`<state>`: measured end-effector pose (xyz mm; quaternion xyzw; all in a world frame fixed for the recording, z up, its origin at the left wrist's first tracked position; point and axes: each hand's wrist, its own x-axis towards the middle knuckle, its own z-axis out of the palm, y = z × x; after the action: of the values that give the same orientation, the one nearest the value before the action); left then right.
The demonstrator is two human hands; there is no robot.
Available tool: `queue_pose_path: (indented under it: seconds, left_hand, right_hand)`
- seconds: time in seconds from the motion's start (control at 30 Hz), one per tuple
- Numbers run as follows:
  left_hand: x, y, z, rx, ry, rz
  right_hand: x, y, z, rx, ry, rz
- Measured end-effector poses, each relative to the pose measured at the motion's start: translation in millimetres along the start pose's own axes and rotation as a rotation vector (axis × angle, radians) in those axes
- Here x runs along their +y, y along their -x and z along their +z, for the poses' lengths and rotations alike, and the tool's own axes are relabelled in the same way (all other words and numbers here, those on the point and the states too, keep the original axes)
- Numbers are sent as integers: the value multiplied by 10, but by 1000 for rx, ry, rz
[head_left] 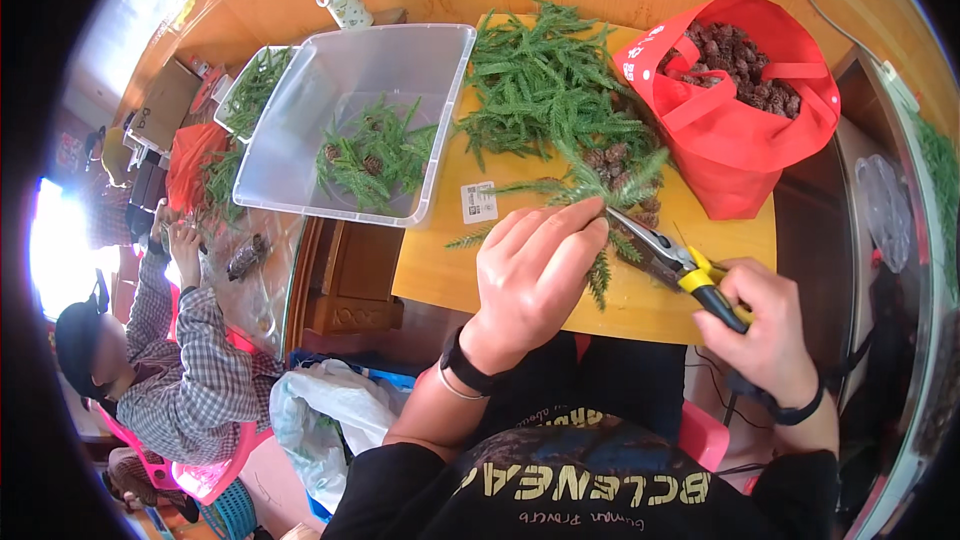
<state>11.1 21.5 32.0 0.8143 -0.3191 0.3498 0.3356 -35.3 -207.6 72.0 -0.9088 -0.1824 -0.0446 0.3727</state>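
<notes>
My left hand (540,275) is closed on a green artificial pine sprig (590,180), whose needles fan out past the fingers over the table. Beside the sprig lie several brown pine cones (617,162), partly covered by needles. In my right hand (765,325) is a pair of long-nose pliers (690,270) with yellow and black handles. Its metal jaws reach to the left fingertips, at the sprig; what sits between them is too small to make out. A white printed label (479,202) lies on the yellow table (440,265) left of the sprig.
Behind the sprig is a heap of green pine sprigs (550,80). A red bag (735,155) of pine cones stands at the right. To the left, a clear plastic bin (300,155) holds a few decorated sprigs. A seated person (200,360) works at another table at far left.
</notes>
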Motion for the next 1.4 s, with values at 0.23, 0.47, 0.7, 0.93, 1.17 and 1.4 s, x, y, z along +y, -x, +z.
queue_pose_path:
  seconds: [0.23,0.47,0.7,0.93,1.17,1.4]
  left_hand:
    - [-56,19,6,-27,9,24]
    - [-189,21,-183,-284,714,-344]
    - [-274,2,-172,-463,1011,-369]
    - [-246,76,-163,-392,1460,-628]
    - [-154,229,49,-250,1777,-692]
    - [-120,250,33,-357,1890,-803]
  right_hand:
    - [5,208,248,-106,-580,335]
    - [23,42,-149,-181,-142,-16]
    - [-70,-41,-451,-297,-63,-92]
    - [48,-141,-565,-283,-30,-114]
    - [347,-162,-243,-254,-164,-291]
    - [354,-151,-132,-230,-225,-357]
